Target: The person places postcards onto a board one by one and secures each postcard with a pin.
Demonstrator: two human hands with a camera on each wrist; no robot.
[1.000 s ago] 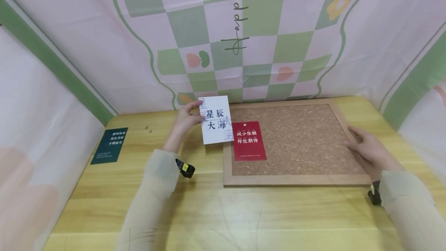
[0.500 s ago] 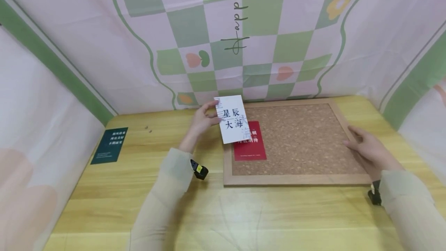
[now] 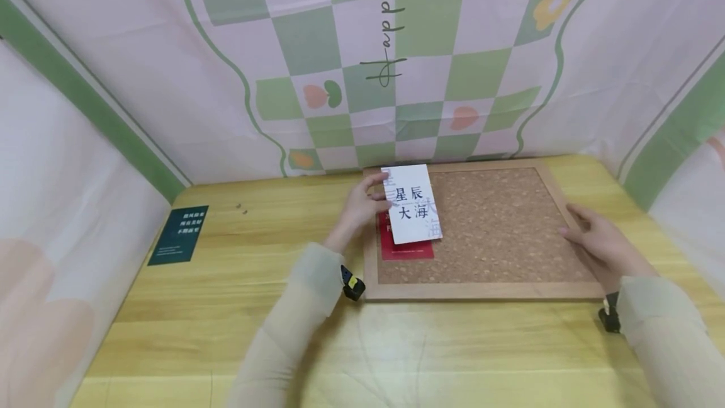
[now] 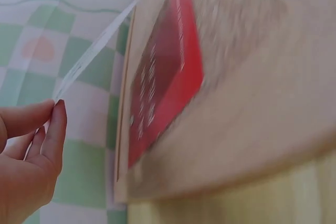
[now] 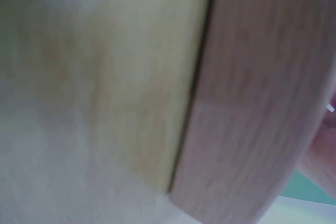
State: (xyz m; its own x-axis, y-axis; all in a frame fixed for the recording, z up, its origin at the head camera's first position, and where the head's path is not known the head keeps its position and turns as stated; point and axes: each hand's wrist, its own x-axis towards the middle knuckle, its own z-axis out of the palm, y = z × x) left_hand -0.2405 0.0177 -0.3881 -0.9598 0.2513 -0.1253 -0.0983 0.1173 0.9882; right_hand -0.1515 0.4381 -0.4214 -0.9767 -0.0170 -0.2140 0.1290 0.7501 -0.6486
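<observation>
My left hand [image 3: 358, 209] pinches a white card [image 3: 412, 216] with dark blue lettering by its left edge. In the left wrist view the card shows edge-on, tilted and raised above the cork board [image 3: 498, 225]. A red card [image 4: 191, 61] with white print lies on the board's left part; in the head view the white card covers much of it. At the board's right side, my right hand [image 3: 606, 241] grips the wooden frame [image 5: 257, 93], thumb over the top. The fingers of that hand are mostly hidden in the right wrist view.
A dark green card [image 3: 178, 235] lies at the table's left edge. Two tiny pieces [image 3: 241, 209] sit near the back left of the wooden table [image 3: 226, 307]. A checkered cloth [image 3: 396, 68] hangs behind the table, with plain cloth at both sides.
My left hand has carried the white card rightward, from beside the board to over the red card, and slightly lower. My right hand keeps its place on the frame.
</observation>
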